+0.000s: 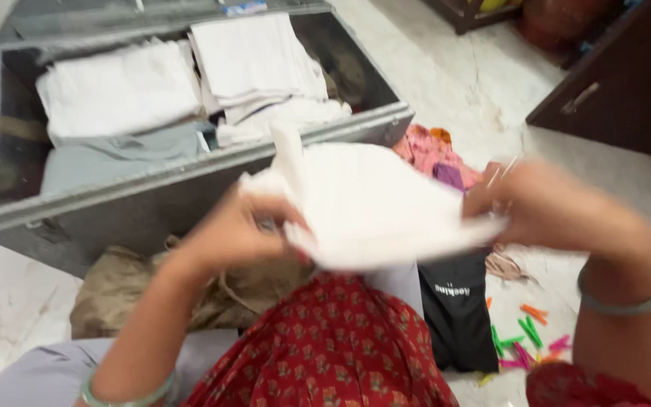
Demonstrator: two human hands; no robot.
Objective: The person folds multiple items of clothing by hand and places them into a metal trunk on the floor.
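Note:
A white cloth [374,203] is stretched between both my hands at chest height, blurred by motion. My left hand [239,234] grips its left edge with fingers curled over the fabric. My right hand [548,203] pinches its right edge. Beyond the cloth stands an open grey metal trunk [190,188] holding folded white cloths [118,90] and a grey folded piece [114,154]. My lap is covered by red patterned fabric [325,347].
A tan bag [114,290] lies in front of the trunk. A black cloth [457,309] and several coloured clothes pegs [529,335] lie on the marble floor at right. Pink-orange cloth [431,151] sits beside the trunk. A dark wooden cabinet [627,83] stands at upper right.

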